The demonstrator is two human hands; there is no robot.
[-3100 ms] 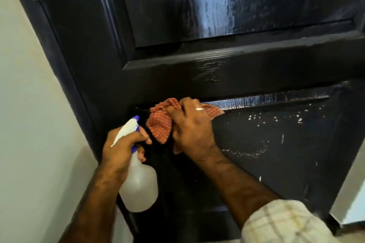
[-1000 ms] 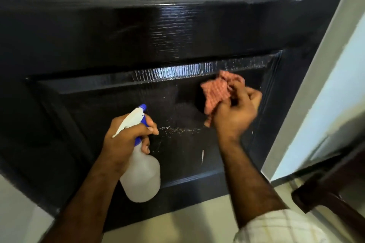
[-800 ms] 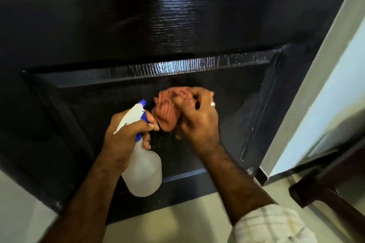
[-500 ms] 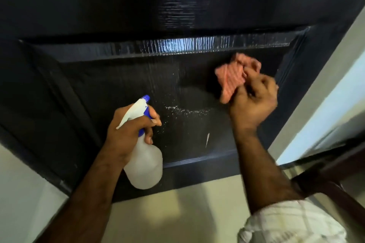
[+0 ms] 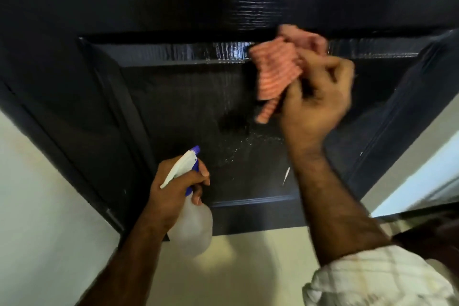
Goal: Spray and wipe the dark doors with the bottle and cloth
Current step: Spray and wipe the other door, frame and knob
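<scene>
The dark glossy door (image 5: 173, 97) fills the upper view, with its lowest recessed panel in the middle. My right hand (image 5: 315, 104) grips a bunched red checked cloth (image 5: 275, 74) against the panel's upper right part, at the top moulding; hand and cloth are blurred. White spray droplets (image 5: 246, 149) speckle the panel below the cloth. My left hand (image 5: 173, 191) holds the translucent spray bottle (image 5: 193, 226) by its neck, low and left of centre, with a finger on the blue trigger; the white and blue nozzle points up at the door.
Pale floor (image 5: 248, 268) lies under the door's bottom edge. A pale wall (image 5: 37, 206) stands at the left and a white frame or wall (image 5: 427, 174) at the right. A dark wooden piece (image 5: 434, 231) juts in at the lower right.
The cloth swept left to the panel's middle, then back right, and now sits higher on the top moulding. The view tilted down, showing more floor. The bottle hand kept its grip.
</scene>
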